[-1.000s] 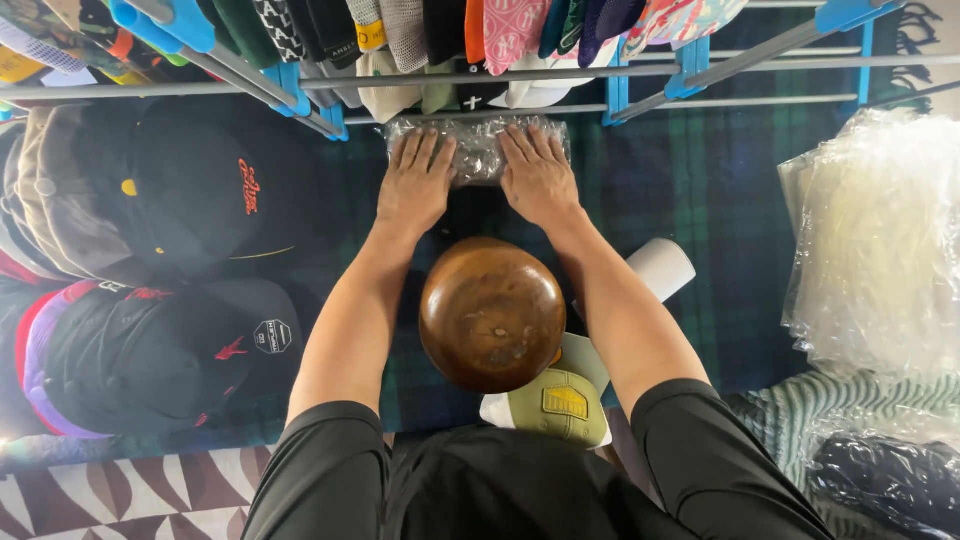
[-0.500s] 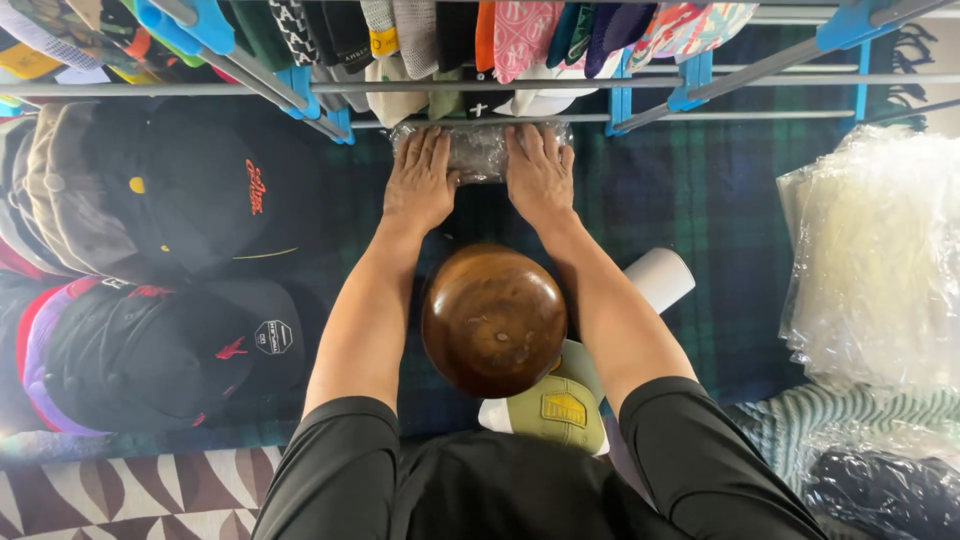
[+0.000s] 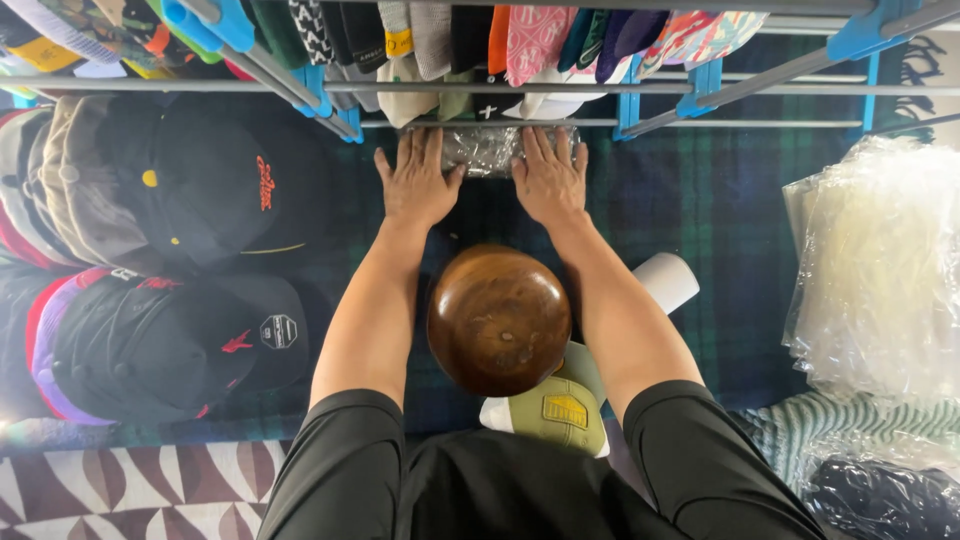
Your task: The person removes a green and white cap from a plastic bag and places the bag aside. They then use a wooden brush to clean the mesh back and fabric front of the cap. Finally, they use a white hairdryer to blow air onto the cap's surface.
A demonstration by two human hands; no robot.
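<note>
Both my arms reach forward over a dark plaid cloth (image 3: 720, 200). My left hand (image 3: 415, 185) and my right hand (image 3: 548, 180) lie flat, palms down, fingers spread, pressing on a clear crinkly plastic-wrapped bundle (image 3: 487, 148) that lies under the rack's lower bars. The bundle shows only between and beyond my fingers. Between my forearms stands a rounded, polished brown wooden form (image 3: 498, 318). An olive-green cap with a yellow patch (image 3: 555, 408) lies just below it, near my lap.
A metal rack with blue joints (image 3: 700, 85) holds a row of hanging caps (image 3: 470, 35). Stacks of dark caps (image 3: 180, 270) lie on the left. Clear plastic bags (image 3: 880, 260) are piled on the right. A white roll (image 3: 668, 280) lies beside my right forearm.
Both hands have slid a little farther forward on the wrapped bundle, toward the rack. Everything else stays as it was.
</note>
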